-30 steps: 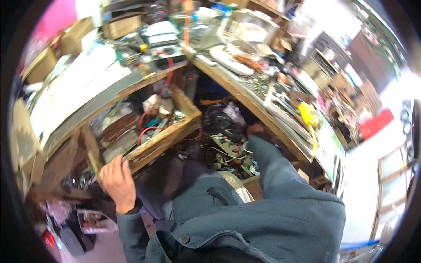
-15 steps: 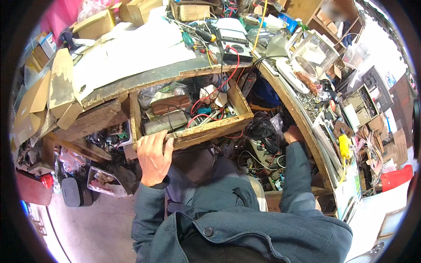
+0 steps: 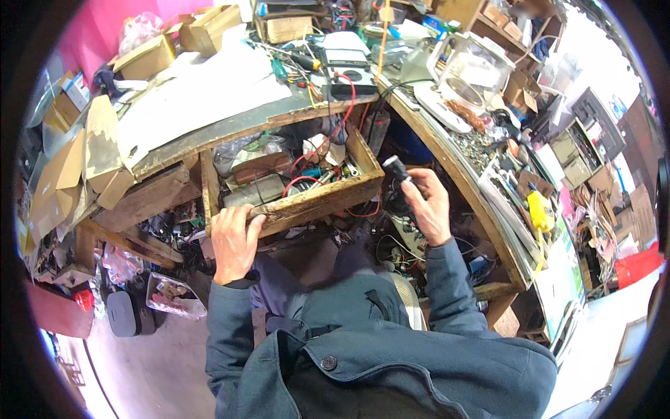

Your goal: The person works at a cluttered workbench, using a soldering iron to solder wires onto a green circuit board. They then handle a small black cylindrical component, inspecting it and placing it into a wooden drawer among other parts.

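Observation:
My left hand (image 3: 236, 241) is closed over the top edge of a wooden drawer (image 3: 317, 209), at its front left corner. The drawer is pulled out from under the workbench and holds tools, red and black wires, a reddish-brown block and plastic bags. To the right of the drawer, my right hand (image 3: 429, 206) is raised, thumb and fingers pinching a short black cylinder (image 3: 396, 167) with a pale end, shaped like a small flashlight. Its lower part is hidden by the fingers. Below the right hand, the space under the bench is crammed with cables and circuit parts.
A meter (image 3: 349, 73) with red and black leads stands on the bench behind the drawer, beside a white sheet (image 3: 202, 87). The right bench edge (image 3: 464, 185) curves close by my right arm. Cardboard boxes (image 3: 105, 143) crowd the left; a small bin (image 3: 174, 295) stands on the floor.
My right hand has come up and left out of the clutter under the right bench, now with the black cylinder in its fingers. My left hand stays on the drawer edge. The view has shifted slightly.

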The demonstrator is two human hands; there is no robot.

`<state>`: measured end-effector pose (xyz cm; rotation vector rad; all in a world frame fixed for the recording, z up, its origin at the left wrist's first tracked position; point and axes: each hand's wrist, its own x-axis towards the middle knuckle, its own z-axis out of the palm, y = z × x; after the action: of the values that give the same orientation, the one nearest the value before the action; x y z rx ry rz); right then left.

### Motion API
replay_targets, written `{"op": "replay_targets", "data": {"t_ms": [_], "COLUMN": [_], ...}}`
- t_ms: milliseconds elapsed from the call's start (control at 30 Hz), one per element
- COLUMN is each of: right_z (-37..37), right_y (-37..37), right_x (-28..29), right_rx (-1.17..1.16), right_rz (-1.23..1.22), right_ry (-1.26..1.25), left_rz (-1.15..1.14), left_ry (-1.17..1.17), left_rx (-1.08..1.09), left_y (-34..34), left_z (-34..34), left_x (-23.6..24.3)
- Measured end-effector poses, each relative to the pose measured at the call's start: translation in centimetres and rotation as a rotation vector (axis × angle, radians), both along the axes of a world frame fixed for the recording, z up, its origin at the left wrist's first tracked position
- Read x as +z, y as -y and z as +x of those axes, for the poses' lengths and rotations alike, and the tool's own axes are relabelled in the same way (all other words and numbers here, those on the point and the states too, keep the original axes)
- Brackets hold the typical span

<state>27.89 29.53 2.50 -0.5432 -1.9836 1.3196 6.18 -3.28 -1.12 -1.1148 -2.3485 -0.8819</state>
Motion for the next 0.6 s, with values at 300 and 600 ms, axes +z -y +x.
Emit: {"op": "replay_targets", "data": {"t_ms": [300, 600], "right_z": [-2.0, -2.5], "right_y": [2.3, 2.1], "right_x": [-1.2, -3.9], "right_rx": [0.515, 0.523], "right_rz": [-0.521, -0.558], "right_ry": [-0.431, -0.368], "left_rz": [-0.008, 0.032], "left_ry": [0.001, 0.107], "left_rx": [0.029, 0.067], "left_y": [-1.2, -1.4], "left_z": [0.0, 0.2], "left_x": [0.7, 0.3]}}
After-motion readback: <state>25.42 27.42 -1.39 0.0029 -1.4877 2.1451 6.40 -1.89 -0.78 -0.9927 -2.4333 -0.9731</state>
